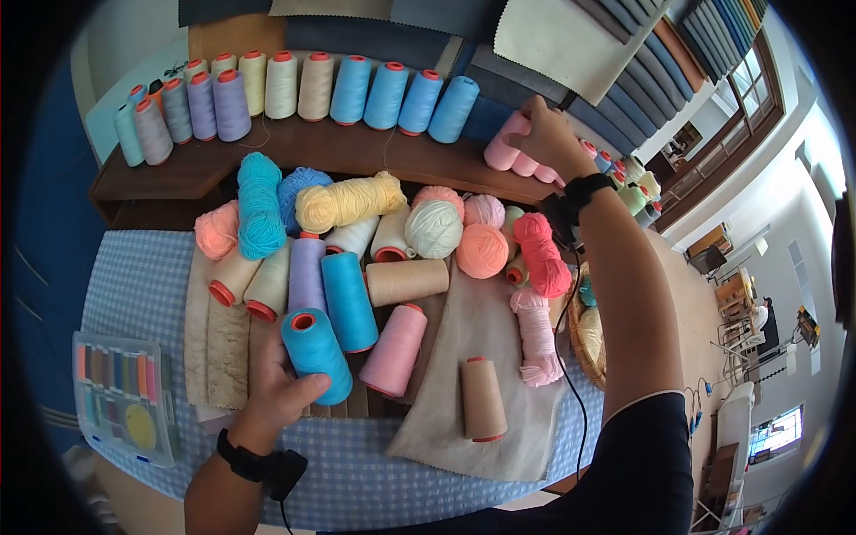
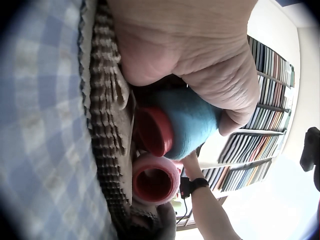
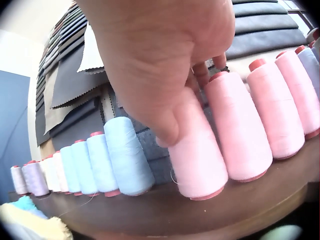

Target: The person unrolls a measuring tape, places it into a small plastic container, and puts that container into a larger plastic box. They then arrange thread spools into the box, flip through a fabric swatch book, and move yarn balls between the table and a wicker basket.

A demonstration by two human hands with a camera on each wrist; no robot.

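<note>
My left hand [image 1: 270, 392] grips a blue thread cone [image 1: 318, 361] low over the pile in the head view, thumb across its near side. In the left wrist view the blue cone's red core end [image 2: 156, 131] faces the camera, just above a pink thread cone [image 2: 156, 169]. At the shelf's right part, my right hand [image 1: 546, 141] holds the top of another pink cone [image 3: 197, 162], the leftmost of a pink row. Its base is at the shelf surface in the right wrist view. The tips of several right fingers are hidden behind the cone.
Blue, cream and purple cones [image 1: 232, 107] line the curved brown shelf [image 1: 312, 147]. Yarn balls and skeins [image 1: 352, 203] lie below it among more cones. A beige cone [image 1: 482, 397] lies on grey cloth. A plastic thread box [image 1: 125, 397] sits left, a wicker basket [image 1: 586, 343] right. A black cable hangs beside the right arm.
</note>
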